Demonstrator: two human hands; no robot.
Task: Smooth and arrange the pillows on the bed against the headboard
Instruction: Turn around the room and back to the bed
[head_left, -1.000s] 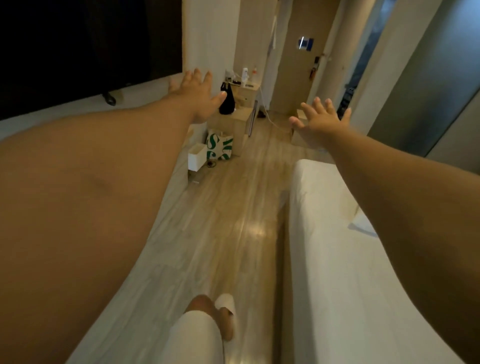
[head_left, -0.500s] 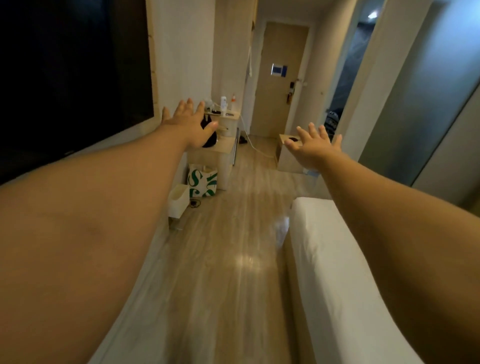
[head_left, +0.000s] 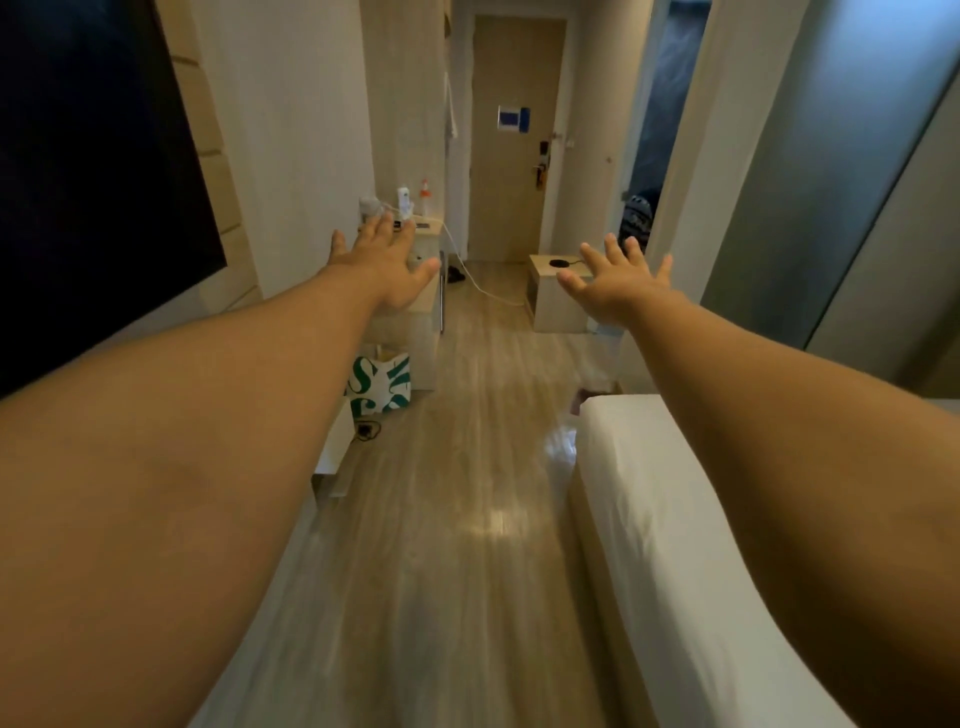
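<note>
Both of my arms stretch straight out in front of me over the floor. My left hand is open with fingers spread and holds nothing. My right hand is open too, fingers apart, empty. The white bed runs along the lower right under my right forearm; only its bare sheet and near corner show. No pillow and no headboard are in view.
A wooden floor leads to a door at the far end. On the left stand a dark screen, a desk with bottles, a green-and-white bag and a white cable. A low wooden stool stands ahead right.
The view has tilted upward: door and far wall now show in full, my foot has left the frame. Both hands stay open and outstretched, lower in frame.
</note>
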